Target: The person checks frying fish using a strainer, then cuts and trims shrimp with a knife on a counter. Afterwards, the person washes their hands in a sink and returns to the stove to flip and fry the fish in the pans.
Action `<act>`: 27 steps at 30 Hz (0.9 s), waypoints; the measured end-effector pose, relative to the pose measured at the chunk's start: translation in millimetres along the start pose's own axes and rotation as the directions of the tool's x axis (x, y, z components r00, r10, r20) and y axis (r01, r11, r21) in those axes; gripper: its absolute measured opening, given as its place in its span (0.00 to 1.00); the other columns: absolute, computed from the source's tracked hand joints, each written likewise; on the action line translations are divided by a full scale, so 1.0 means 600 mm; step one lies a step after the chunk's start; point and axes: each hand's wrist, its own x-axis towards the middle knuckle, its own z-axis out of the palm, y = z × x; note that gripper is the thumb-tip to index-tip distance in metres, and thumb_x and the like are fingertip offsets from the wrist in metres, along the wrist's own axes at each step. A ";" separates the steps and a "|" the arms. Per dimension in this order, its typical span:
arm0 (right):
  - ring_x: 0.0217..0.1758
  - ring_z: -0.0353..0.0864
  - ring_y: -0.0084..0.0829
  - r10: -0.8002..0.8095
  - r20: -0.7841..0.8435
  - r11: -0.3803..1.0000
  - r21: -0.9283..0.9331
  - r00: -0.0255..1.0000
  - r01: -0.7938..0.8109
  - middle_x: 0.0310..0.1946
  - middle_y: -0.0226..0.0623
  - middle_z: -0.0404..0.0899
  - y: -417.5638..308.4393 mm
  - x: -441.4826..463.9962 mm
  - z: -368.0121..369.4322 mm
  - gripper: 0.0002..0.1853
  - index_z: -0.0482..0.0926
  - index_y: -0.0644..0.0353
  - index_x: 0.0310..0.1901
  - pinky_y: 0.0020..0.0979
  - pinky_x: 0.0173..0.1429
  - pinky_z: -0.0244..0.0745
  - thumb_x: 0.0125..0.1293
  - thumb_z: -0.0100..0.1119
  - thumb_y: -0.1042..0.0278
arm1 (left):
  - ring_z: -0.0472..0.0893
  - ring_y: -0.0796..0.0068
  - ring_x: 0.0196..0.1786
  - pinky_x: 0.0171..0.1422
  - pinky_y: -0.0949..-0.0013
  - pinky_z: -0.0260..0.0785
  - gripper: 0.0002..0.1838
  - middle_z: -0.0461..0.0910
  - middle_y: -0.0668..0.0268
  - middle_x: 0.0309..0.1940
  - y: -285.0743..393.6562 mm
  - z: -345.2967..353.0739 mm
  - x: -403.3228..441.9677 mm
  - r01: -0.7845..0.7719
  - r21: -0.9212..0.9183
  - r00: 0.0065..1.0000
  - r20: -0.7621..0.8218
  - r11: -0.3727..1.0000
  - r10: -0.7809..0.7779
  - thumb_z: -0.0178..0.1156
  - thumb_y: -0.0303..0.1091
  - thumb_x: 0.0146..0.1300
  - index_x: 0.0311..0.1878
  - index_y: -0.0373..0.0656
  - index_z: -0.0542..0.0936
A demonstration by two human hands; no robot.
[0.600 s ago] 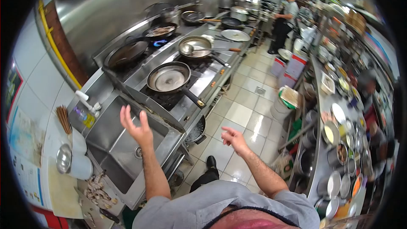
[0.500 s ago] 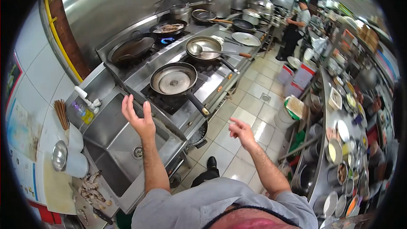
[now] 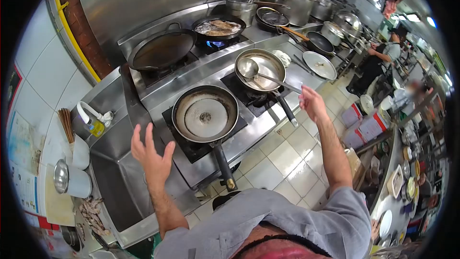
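Observation:
My left hand (image 3: 152,156) is held in the air over the right edge of the sink, fingers spread and holding nothing. Beside it, a frying pan (image 3: 205,115) rests on the front burner, its dark handle pointing toward me. My right hand (image 3: 314,105) is at the end of a ladle (image 3: 248,68), with its fingers closing round the grip; the wooden end is hidden by the hand. The ladle's bowl lies inside a second frying pan (image 3: 268,61), whose handle (image 3: 286,110) sticks out below my right hand.
A dark wok (image 3: 163,50) and a pan of frying food (image 3: 218,27) over a blue flame stand behind. The sink (image 3: 115,196) is at left, with cut pieces (image 3: 91,216) on a board. A person (image 3: 381,60) stands farther down the aisle. Stock pots (image 3: 294,7) line the back.
My right hand has moved from over the floor to the ladle's handle. My left hand stays raised and open. The view has turned, and the stove appears nearer.

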 end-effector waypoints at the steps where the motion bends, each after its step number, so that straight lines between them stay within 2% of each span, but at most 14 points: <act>1: 0.21 0.73 0.24 0.012 0.037 0.996 0.091 0.999 -0.015 0.28 0.33 0.76 -0.009 0.051 -0.008 0.24 0.65 0.64 0.60 0.23 0.23 0.66 0.65 0.54 0.63 | 0.53 0.50 0.68 0.69 0.49 0.43 0.38 0.54 0.53 0.67 0.004 0.003 -0.002 0.012 0.013 1.000 -0.006 1.000 -0.012 0.66 0.43 0.50 0.65 0.48 0.64; 4: 0.21 0.74 0.26 0.009 0.011 0.994 0.106 1.000 -0.010 0.28 0.34 0.76 -0.031 0.201 -0.021 0.23 0.65 0.63 0.59 0.24 0.23 0.67 0.66 0.53 0.62 | 0.53 0.50 0.68 0.70 0.50 0.44 0.41 0.53 0.54 0.68 0.022 0.010 -0.008 0.115 0.187 0.993 -0.032 0.976 -0.111 0.66 0.45 0.51 0.68 0.50 0.60; 7: 0.25 0.76 0.27 0.040 0.051 0.990 0.132 0.998 -0.046 0.34 0.38 0.76 -0.033 0.363 -0.045 0.24 0.62 0.59 0.61 0.26 0.25 0.69 0.67 0.52 0.59 | 0.53 0.49 0.68 0.69 0.49 0.45 0.42 0.52 0.53 0.68 0.034 0.027 -0.014 0.223 0.329 0.973 -0.128 0.918 -0.190 0.65 0.47 0.52 0.69 0.51 0.58; 8: 0.25 0.76 0.27 0.049 0.071 0.989 0.138 0.996 -0.058 0.34 0.38 0.76 -0.027 0.406 -0.053 0.24 0.62 0.59 0.61 0.26 0.25 0.69 0.67 0.52 0.59 | 0.53 0.48 0.68 0.69 0.49 0.46 0.42 0.52 0.52 0.68 0.036 0.031 -0.017 0.273 0.351 0.960 -0.163 0.895 -0.229 0.65 0.48 0.52 0.69 0.52 0.57; 10: 0.31 0.78 0.31 0.083 0.073 0.984 0.153 0.994 -0.094 0.44 0.44 0.73 -0.044 0.494 -0.057 0.28 0.60 0.58 0.62 0.30 0.32 0.73 0.66 0.53 0.53 | 0.51 0.48 0.69 0.69 0.46 0.45 0.43 0.49 0.51 0.68 0.032 0.043 -0.016 0.372 0.358 0.923 -0.244 0.856 -0.299 0.64 0.48 0.53 0.70 0.53 0.55; 11: 0.31 0.78 0.31 0.086 0.098 0.983 0.154 0.991 -0.100 0.44 0.44 0.73 -0.047 0.541 -0.061 0.28 0.60 0.58 0.62 0.30 0.32 0.73 0.66 0.53 0.53 | 0.51 0.48 0.69 0.69 0.46 0.45 0.42 0.49 0.51 0.68 0.026 0.049 -0.018 0.434 0.355 0.893 -0.293 0.828 -0.342 0.62 0.50 0.56 0.70 0.54 0.54; 13: 0.40 0.78 0.40 0.158 -0.003 0.977 0.147 0.987 -0.156 0.53 0.50 0.67 -0.036 0.627 -0.069 0.33 0.58 0.59 0.63 0.38 0.40 0.75 0.64 0.55 0.47 | 0.52 0.47 0.69 0.69 0.47 0.47 0.41 0.49 0.49 0.68 0.011 0.056 -0.013 0.537 0.331 0.830 -0.374 0.776 -0.415 0.60 0.53 0.57 0.70 0.54 0.54; 15: 0.56 0.69 0.55 0.195 -0.014 0.961 0.202 0.981 -0.188 0.61 0.55 0.57 -0.027 0.697 -0.076 0.41 0.51 0.57 0.68 0.49 0.54 0.70 0.61 0.58 0.46 | 0.53 0.46 0.68 0.69 0.47 0.48 0.40 0.50 0.48 0.67 -0.002 0.058 -0.013 0.592 0.337 0.793 -0.406 0.732 -0.455 0.59 0.54 0.58 0.70 0.53 0.54; 18: 0.60 0.63 0.59 0.280 -0.005 0.898 0.355 0.960 -0.260 0.64 0.56 0.50 -0.025 0.767 -0.083 0.43 0.49 0.55 0.69 0.54 0.60 0.64 0.59 0.59 0.46 | 0.54 0.45 0.67 0.68 0.49 0.49 0.40 0.52 0.46 0.66 -0.031 0.061 -0.017 0.658 0.333 0.743 -0.431 0.675 -0.512 0.57 0.56 0.59 0.70 0.52 0.54; 21: 0.48 0.72 0.58 0.293 0.032 0.863 0.421 0.956 -0.279 0.57 0.56 0.57 -0.010 0.841 -0.092 0.39 0.53 0.59 0.65 0.52 0.52 0.74 0.59 0.60 0.48 | 0.57 0.44 0.67 0.68 0.51 0.52 0.41 0.53 0.44 0.66 -0.018 0.058 -0.014 0.718 0.344 0.693 -0.426 0.604 -0.581 0.54 0.59 0.60 0.70 0.49 0.53; 23: 0.41 0.75 0.52 0.355 0.156 0.743 0.551 0.922 -0.380 0.47 0.54 0.63 -0.004 0.882 -0.098 0.37 0.55 0.69 0.58 0.47 0.43 0.79 0.60 0.60 0.50 | 0.58 0.45 0.66 0.68 0.51 0.54 0.42 0.53 0.43 0.66 -0.028 0.058 -0.014 0.762 0.269 0.645 -0.408 0.589 -0.647 0.53 0.61 0.60 0.70 0.48 0.54; 25: 0.39 0.76 0.48 0.319 0.061 0.767 0.570 0.946 -0.296 0.43 0.55 0.68 0.006 0.910 -0.093 0.35 0.56 0.69 0.57 0.40 0.37 0.80 0.61 0.58 0.50 | 0.59 0.45 0.66 0.67 0.52 0.55 0.42 0.55 0.42 0.65 -0.030 0.061 -0.011 0.769 0.288 0.638 -0.401 0.570 -0.658 0.53 0.61 0.60 0.70 0.48 0.54; 26: 0.39 0.76 0.48 0.323 0.068 0.765 0.569 0.944 -0.303 0.43 0.55 0.68 0.004 0.925 -0.101 0.35 0.56 0.69 0.57 0.40 0.37 0.80 0.61 0.58 0.50 | 0.60 0.46 0.66 0.67 0.53 0.55 0.42 0.56 0.42 0.64 -0.031 0.062 -0.012 0.774 0.302 0.634 -0.388 0.557 -0.669 0.52 0.62 0.60 0.70 0.47 0.54; 27: 0.34 0.76 0.45 0.432 0.246 0.657 0.573 0.868 -0.489 0.40 0.53 0.70 0.017 0.968 -0.122 0.32 0.58 0.68 0.56 0.38 0.33 0.78 0.63 0.56 0.50 | 0.60 0.46 0.66 0.67 0.53 0.55 0.42 0.56 0.42 0.64 -0.029 0.062 -0.009 0.776 0.304 0.631 -0.394 0.553 -0.669 0.52 0.62 0.60 0.70 0.47 0.54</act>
